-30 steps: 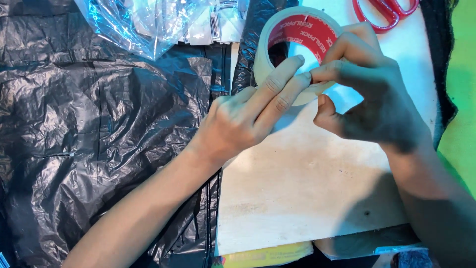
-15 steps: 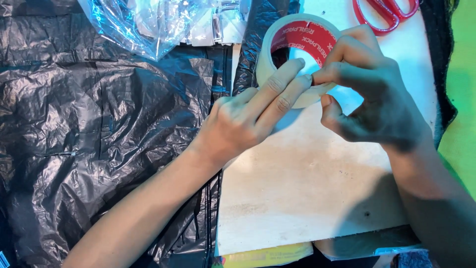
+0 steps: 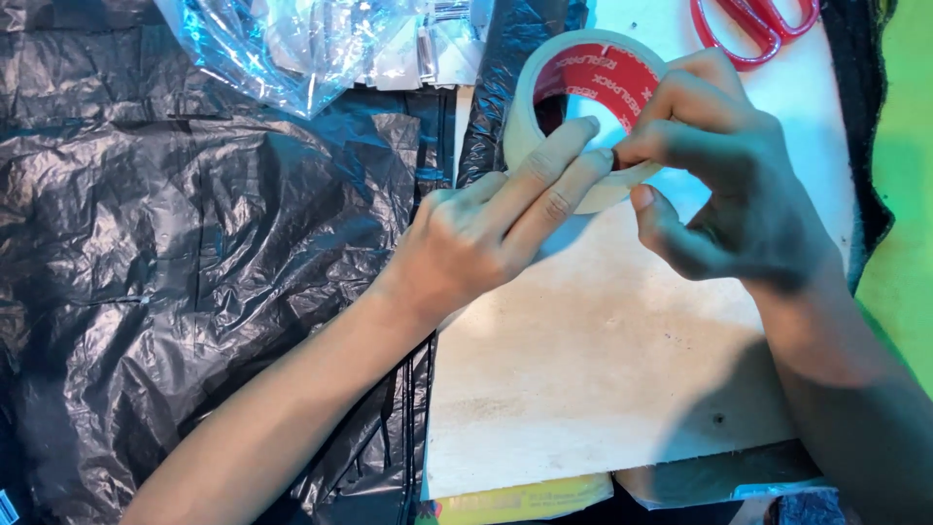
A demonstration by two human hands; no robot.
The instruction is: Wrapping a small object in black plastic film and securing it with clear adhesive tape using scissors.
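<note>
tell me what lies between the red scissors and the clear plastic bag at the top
In the head view, the pale tape roll with a red core lies between them, held by both hands, plus a strip of black plastic sheeting.

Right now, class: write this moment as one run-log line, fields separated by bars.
left hand: fingers on tape roll | right hand: pinching roll's edge | surface: pale board | nearby: red scissors, black plastic sheet
</note>
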